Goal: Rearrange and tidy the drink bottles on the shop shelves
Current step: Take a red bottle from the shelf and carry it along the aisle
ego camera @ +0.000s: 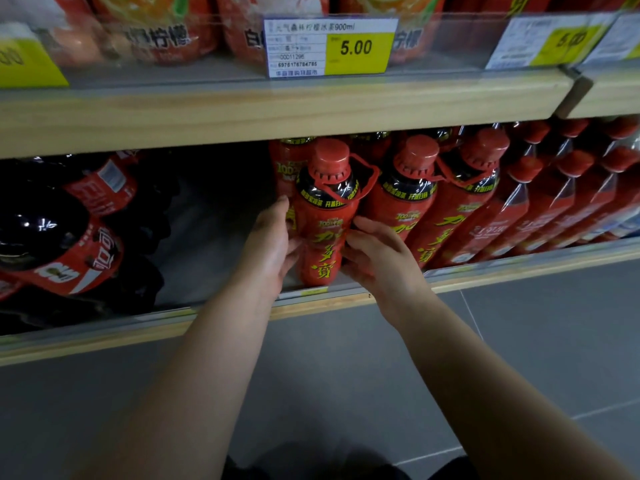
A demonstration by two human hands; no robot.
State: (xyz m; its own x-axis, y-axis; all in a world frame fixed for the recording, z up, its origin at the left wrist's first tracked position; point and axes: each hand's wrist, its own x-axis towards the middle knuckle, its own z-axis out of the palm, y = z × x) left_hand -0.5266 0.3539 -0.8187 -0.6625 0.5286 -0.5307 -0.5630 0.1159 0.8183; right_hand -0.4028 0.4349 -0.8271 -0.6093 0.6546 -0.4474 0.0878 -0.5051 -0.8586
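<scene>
Fingers (pixel 367 226) of the left hand (pixel 268 245) and right hand (pixel 379 259) grip the front red bottle (pixel 323 216) on the lower shelf (pixel 104 336).

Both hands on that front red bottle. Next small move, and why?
Probably nudge the red bottle slightly back, flush with the neighbouring bottle, then let go. The left hand and right hand grip its lower body, and it stands at the shelf edge, seemingly a little ahead of the row.
</scene>
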